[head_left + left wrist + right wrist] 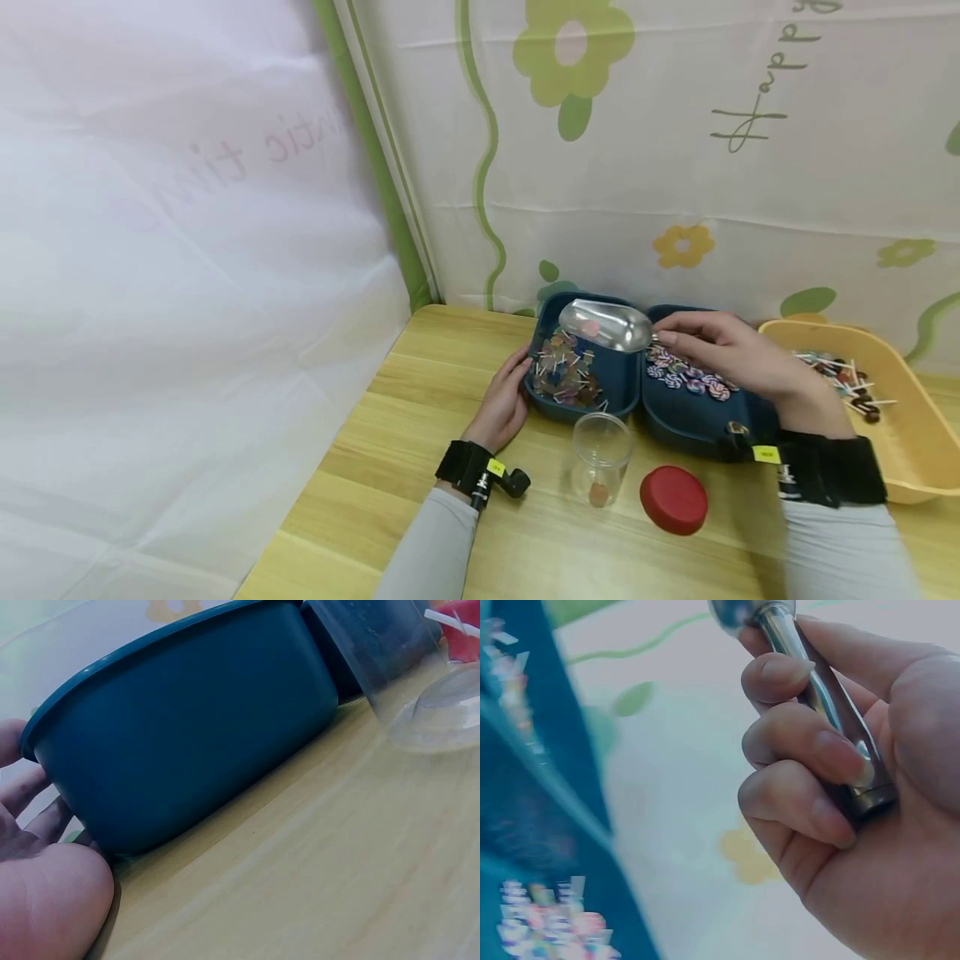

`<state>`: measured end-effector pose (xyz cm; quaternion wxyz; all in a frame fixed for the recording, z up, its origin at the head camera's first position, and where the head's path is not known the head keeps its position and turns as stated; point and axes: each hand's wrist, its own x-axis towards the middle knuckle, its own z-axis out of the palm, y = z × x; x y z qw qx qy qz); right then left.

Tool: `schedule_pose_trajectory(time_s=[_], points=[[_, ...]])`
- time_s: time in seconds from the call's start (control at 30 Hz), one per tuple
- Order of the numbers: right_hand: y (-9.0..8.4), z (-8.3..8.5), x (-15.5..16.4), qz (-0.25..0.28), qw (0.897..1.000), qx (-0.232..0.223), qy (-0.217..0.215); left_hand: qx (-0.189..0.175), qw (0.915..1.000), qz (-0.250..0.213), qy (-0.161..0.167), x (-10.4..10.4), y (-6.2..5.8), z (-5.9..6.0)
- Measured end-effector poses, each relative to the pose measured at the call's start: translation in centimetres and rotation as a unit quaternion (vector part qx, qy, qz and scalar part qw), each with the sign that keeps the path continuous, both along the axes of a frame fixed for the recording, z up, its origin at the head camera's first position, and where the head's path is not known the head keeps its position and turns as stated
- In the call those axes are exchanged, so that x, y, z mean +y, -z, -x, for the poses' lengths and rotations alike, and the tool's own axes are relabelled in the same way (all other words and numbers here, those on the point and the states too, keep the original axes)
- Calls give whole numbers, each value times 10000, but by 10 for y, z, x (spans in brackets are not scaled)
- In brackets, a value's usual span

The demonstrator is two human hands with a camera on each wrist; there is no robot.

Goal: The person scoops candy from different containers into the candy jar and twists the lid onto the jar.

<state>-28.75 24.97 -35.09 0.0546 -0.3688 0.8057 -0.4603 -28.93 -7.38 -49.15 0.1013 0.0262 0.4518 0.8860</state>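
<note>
One metal scoop (607,325) is gripped by its handle in the curled fingers (795,739) of the right hand (731,350), held above two blue tubs (678,425) of lollipops. The left tub (187,742) is touched by the left hand (502,404), fingers straight. One jar (600,458) and one red lid (673,500) are seen on the surface (420,417); one yellow tray (911,433) at right.

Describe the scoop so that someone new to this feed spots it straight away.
Start at the two dark blue plastic tubs against the flowered back wall. Above the left tub, filled with brownish lollipops, hangs the shiny silver metal scoop, its handle gripped by the right hand. It is the only metal item there.
</note>
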Motion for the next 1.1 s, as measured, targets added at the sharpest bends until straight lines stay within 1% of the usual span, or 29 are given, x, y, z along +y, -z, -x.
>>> schedule_pose_trajectory(time_s=[0.1,0.23,0.33,0.43,0.63,0.77,0.8,0.87,1.03,1.1], points=[[-16,-15,11,71,9996,226,161,38,10000,8,16,1,1,0],[-30,-31,22,-73,9964,667,519,74,10000,-8,47,-2,2,1],[-37,-41,32,-297,9928,740,890,75,9999,-35,59,-3,2,0],[-43,-52,44,-628,9885,782,1136,97,9999,-26,47,-2,1,0],[-46,-71,66,-1373,9783,856,1297,119,9999,-52,23,-2,-1,2],[-45,-80,70,-1641,9755,876,1177,93,9999,-66,16,-1,-1,4],[-44,-81,70,-1667,9756,932,1085,94,9999,-71,20,-1,-1,4],[-45,-83,68,-1840,9727,1004,996,76,9999,-77,-13,-1,-1,3],[-45,-84,66,-2369,9576,1177,1142,60,9999,-92,3,-1,0,3],[-44,-84,68,-2430,9557,1100,1245,78,9999,-82,24,-1,0,4]])
